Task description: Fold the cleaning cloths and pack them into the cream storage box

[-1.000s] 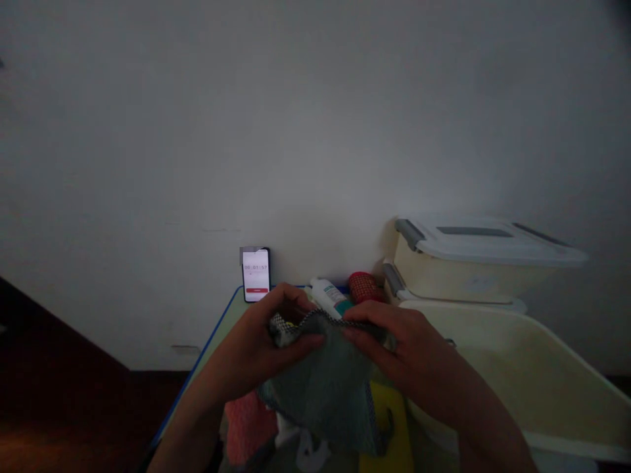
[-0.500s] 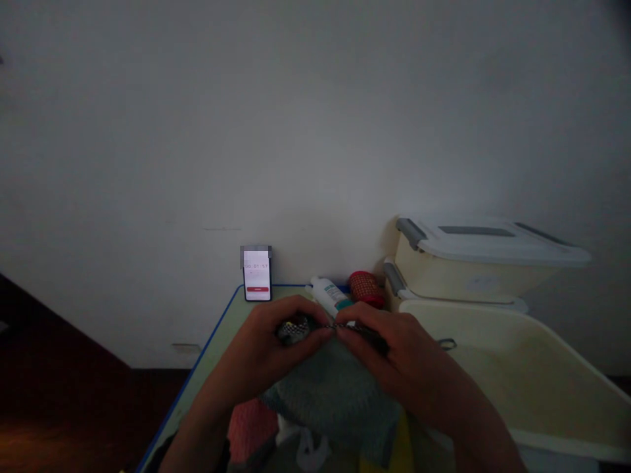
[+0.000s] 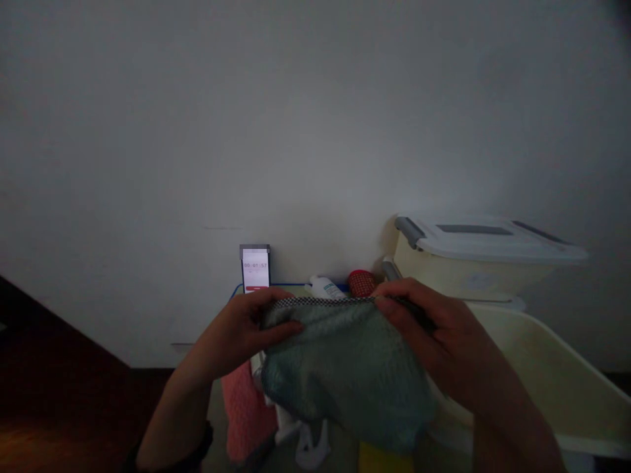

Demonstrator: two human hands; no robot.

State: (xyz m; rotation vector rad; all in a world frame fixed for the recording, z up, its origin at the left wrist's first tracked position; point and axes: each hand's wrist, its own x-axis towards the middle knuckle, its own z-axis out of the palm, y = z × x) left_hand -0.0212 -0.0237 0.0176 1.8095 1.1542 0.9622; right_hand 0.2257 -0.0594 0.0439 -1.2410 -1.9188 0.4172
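Blue-green fabric (image 3: 345, 368) is pinched along its checked edge by the left hand (image 3: 241, 332) and right hand (image 3: 438, 328), above the bench (image 3: 296, 291). Through a slack grip it could be dropped; by a forward sweep, the white bottle (image 3: 326, 288) could be nudged.

1 head-worn camera looks forward and down, apparently near the dim wall (image 3: 315, 131).

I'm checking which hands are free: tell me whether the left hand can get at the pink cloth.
Probably not as things stand: the left hand is gripping the green cloth. The pink cloth lies below, much of it uncovered.
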